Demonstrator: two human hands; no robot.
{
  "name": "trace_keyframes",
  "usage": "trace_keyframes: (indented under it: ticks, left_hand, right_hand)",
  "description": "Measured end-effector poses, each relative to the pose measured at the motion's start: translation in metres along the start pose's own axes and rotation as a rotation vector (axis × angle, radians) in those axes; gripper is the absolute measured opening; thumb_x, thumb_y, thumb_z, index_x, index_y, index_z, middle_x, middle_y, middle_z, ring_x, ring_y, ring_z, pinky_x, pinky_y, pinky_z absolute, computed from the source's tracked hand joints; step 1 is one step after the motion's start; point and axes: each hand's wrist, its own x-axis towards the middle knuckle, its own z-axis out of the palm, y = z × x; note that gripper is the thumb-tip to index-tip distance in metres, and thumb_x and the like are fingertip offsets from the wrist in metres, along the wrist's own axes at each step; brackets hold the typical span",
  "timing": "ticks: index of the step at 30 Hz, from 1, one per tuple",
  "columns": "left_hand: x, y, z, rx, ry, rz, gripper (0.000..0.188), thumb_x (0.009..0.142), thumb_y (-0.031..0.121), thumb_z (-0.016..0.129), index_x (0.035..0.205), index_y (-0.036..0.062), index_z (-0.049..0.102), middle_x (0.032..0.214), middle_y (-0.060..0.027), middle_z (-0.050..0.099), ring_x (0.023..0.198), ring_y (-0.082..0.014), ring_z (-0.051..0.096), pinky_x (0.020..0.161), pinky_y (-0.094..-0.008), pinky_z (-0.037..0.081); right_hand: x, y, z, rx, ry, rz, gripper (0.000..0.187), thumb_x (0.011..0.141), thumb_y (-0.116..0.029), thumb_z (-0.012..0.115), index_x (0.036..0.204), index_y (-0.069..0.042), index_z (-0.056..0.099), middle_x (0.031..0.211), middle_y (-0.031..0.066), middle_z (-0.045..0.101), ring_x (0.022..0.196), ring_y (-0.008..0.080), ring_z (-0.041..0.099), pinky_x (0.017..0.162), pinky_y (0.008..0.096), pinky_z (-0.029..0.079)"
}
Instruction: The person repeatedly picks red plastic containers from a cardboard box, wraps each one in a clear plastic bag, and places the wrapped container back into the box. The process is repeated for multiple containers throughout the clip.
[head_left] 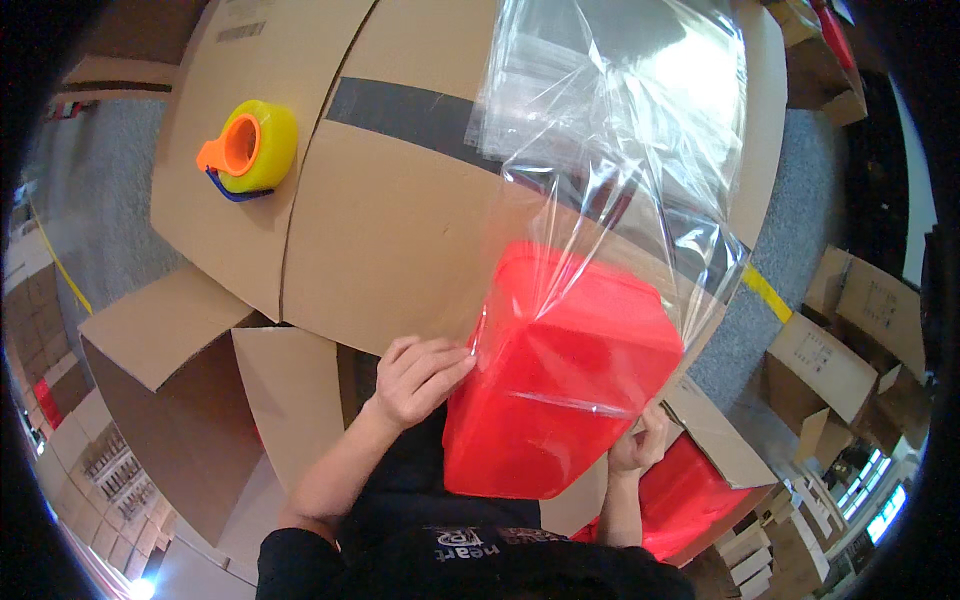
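A red plastic bin (pixel 570 390) with rounded corners lies tilted in front of me, its far part inside a clear plastic bag (pixel 650 230). My left hand (pixel 425 380) is at the bin's left side, fingers closed together on the bag's edge where it meets the red wall. Low on the right side, my right hand (pixel 640 442) has its fingers curled at the bag's edge against the bin; the bin partly hides them. Beyond the bin, the bag spreads over a stack of flat clear bags (pixel 560 90) on the cardboard surface.
A yellow tape roll in an orange dispenser (pixel 240 148) rests on the flat cardboard work surface (pixel 400 230) at left. An open carton (pixel 190 440) stands at near left. Another carton at near right holds more red plastic (pixel 685 490). Several cartons (pixel 820 365) stand on the floor at right.
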Motion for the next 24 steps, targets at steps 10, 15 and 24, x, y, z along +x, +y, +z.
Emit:
trace_keyframes:
  ticks: [10, 15, 24]
  left_hand:
    - [0.006, -0.012, 0.037, -0.276, -0.315, -0.684, 0.042, 0.090, 0.005, 0.057, 0.130, 0.0064, 0.047, 0.104, -0.0206, 0.064, 0.091, -0.0361, 0.065, 0.075, -0.0393, 0.054]
    - [0.003, -0.015, 0.028, -0.325, -0.375, -0.712, 0.041, 0.085, 0.002, 0.058, 0.125, 0.0080, 0.053, 0.102, -0.0201, 0.064, 0.091, -0.0379, 0.065, 0.074, -0.0402, 0.053]
    - [0.000, -0.021, 0.019, -0.239, -0.491, -0.688, 0.020, 0.078, 0.007, 0.065, 0.097, 0.0031, 0.064, 0.087, -0.0200, 0.064, 0.084, -0.0368, 0.066, 0.070, -0.0391, 0.052]
  right_hand:
    - [-0.008, 0.039, 0.037, 0.472, -0.404, 0.574, 0.037, 0.092, -0.012, 0.057, 0.125, 0.001, 0.049, 0.105, 0.0169, 0.064, 0.097, 0.0320, 0.063, 0.082, 0.0384, 0.050]
    - [-0.012, 0.036, 0.024, 0.468, -0.519, 0.378, 0.041, 0.095, -0.012, 0.051, 0.133, 0.002, 0.044, 0.115, 0.0195, 0.063, 0.102, 0.0331, 0.063, 0.087, 0.0386, 0.049]
    - [-0.004, 0.027, 0.057, 0.101, -0.094, 0.223, 0.035, 0.091, -0.011, 0.055, 0.123, 0.002, 0.056, 0.106, 0.0186, 0.066, 0.094, 0.0287, 0.066, 0.085, 0.0397, 0.051]
